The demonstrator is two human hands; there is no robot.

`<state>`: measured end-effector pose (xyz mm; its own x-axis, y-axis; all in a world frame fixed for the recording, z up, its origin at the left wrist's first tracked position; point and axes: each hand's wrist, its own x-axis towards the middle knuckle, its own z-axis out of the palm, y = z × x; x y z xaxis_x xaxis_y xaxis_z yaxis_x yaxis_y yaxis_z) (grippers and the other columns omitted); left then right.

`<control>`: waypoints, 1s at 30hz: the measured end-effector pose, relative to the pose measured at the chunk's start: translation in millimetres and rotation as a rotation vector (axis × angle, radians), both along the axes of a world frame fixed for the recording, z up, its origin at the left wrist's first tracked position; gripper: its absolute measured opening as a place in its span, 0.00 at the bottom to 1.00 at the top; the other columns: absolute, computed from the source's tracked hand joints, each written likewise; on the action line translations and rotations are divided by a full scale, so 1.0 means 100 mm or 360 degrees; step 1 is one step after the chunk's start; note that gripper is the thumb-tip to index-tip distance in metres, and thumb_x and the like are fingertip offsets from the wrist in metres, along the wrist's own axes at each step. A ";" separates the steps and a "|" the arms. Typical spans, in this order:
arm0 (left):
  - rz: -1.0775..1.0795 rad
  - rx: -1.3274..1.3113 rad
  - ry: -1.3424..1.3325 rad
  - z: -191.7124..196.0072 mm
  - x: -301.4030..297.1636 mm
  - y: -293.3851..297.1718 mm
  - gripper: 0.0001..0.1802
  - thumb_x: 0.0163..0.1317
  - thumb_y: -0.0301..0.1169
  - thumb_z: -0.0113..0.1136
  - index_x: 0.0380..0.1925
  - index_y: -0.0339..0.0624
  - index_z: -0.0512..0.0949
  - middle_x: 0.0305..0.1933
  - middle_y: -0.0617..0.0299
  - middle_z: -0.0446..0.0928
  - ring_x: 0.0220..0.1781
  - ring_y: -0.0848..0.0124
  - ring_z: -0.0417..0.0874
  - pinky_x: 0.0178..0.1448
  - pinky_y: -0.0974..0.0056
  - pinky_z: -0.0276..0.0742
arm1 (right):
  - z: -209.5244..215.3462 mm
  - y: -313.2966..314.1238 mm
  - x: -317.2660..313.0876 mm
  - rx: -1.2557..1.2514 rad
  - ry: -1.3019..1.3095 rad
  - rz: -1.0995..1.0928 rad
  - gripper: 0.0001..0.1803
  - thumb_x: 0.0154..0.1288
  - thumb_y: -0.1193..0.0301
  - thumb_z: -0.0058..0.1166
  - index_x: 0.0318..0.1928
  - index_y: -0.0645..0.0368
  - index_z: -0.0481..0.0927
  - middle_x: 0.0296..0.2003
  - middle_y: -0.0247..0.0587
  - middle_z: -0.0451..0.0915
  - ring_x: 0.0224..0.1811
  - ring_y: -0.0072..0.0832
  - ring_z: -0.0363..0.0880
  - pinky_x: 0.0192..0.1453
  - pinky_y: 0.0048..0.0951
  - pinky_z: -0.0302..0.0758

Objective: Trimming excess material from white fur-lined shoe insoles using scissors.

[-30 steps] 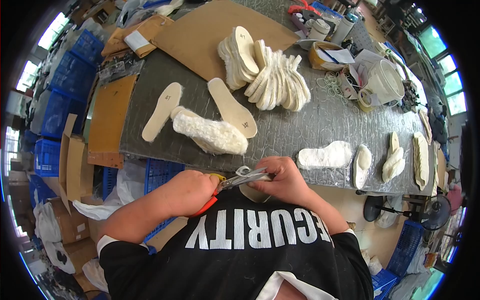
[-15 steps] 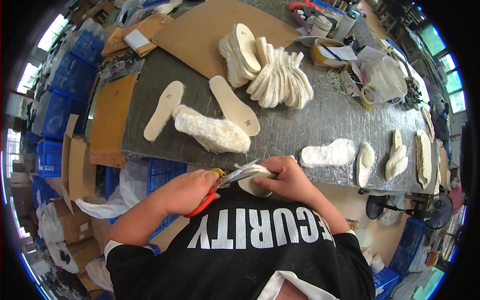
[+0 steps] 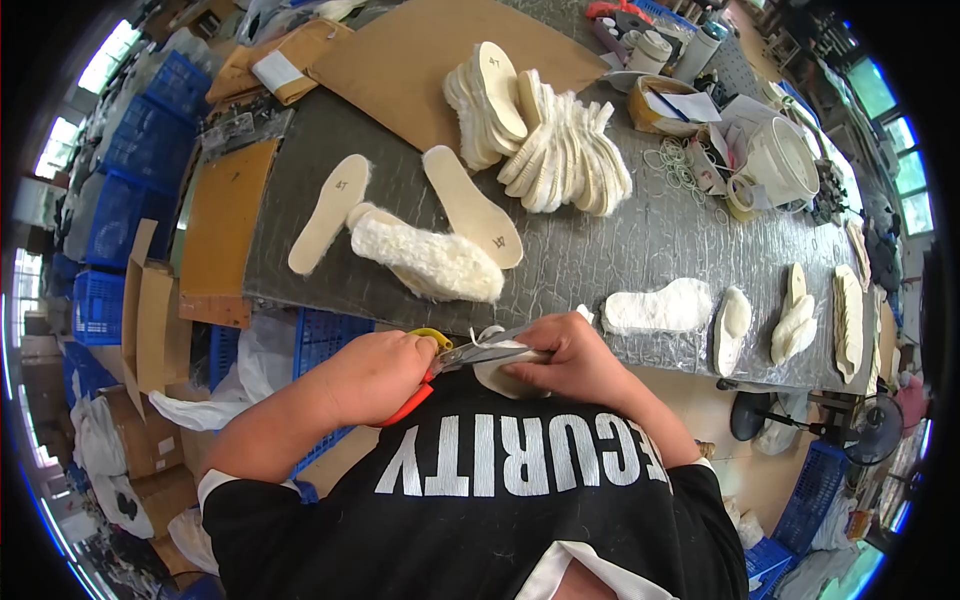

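My left hand (image 3: 385, 375) is closed round scissors (image 3: 437, 350) with red and yellow handles, their blades pointing right. Between thumb and fingers, my right hand (image 3: 570, 355) pinches a cream fleece insole (image 3: 497, 378), partly hidden by the blades and hand. The blades lie along the insole's upper edge, where a thin white strip (image 3: 487, 335) curls up. Beyond my hands, a fluffy insole pile (image 3: 430, 262) rests on the table, with a flat insole (image 3: 328, 213) to its left and another insole (image 3: 470, 205) behind it.
A big stack of fleece insoles (image 3: 560, 150) stands farther back by a brown board (image 3: 430, 60). More insoles (image 3: 657, 306) lie along the right edge of the dark table (image 3: 620, 250). A white bucket (image 3: 783, 160) and a tub with papers (image 3: 672, 105) stand back right; blue crates (image 3: 145, 140) are stacked left.
The scissor blades have swung closer together and reach farther right along the insole, near my right fingers. The thin strip curls higher. Both hands stay nearly in place.
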<state>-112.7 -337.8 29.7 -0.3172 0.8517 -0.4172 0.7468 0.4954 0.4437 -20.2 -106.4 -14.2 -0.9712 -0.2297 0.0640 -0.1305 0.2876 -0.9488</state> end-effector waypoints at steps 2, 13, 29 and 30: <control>-0.0020 0.0024 0.0008 0.01 0.00 0.00 0.06 0.53 0.26 0.52 0.29 0.34 0.69 0.26 0.48 0.75 0.32 0.51 0.78 0.35 0.55 0.72 | 0.01 -0.01 0.00 -0.0004 0.0020 0.0006 0.08 0.48 0.75 0.62 0.23 0.67 0.77 0.17 0.45 0.72 0.20 0.34 0.71 0.25 0.33 0.66; -0.0149 0.0137 0.0104 -0.02 -0.02 -0.03 0.06 0.52 0.26 0.53 0.29 0.35 0.69 0.23 0.51 0.75 0.28 0.53 0.78 0.32 0.55 0.73 | -0.08 0.00 -0.01 0.0012 0.0007 0.0090 0.08 0.46 0.74 0.62 0.27 0.66 0.80 0.21 0.48 0.75 0.22 0.39 0.75 0.27 0.32 0.69; 0.0969 0.0990 -0.1240 -0.24 0.03 0.38 0.18 0.47 0.19 0.63 0.39 0.37 0.70 0.37 0.62 0.74 0.38 0.76 0.74 0.45 0.69 0.71 | 0.06 0.09 -0.10 -0.0042 -0.0536 0.0098 0.10 0.52 0.72 0.62 0.31 0.67 0.80 0.21 0.42 0.78 0.22 0.24 0.76 0.28 0.26 0.71; 0.1008 0.0968 -0.1217 -0.26 0.05 0.42 0.18 0.46 0.19 0.64 0.37 0.37 0.70 0.35 0.63 0.73 0.36 0.78 0.73 0.44 0.70 0.71 | 0.06 0.11 -0.11 -0.0017 -0.0470 0.0107 0.10 0.53 0.72 0.62 0.33 0.66 0.80 0.22 0.41 0.79 0.23 0.22 0.75 0.28 0.26 0.71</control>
<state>-108.1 -295.8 3.3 -0.5997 0.7566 -0.2608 -0.1231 0.2348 0.9642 -30.9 -95.8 -8.6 -0.9307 -0.2949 -0.2165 0.1333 0.2777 -0.9514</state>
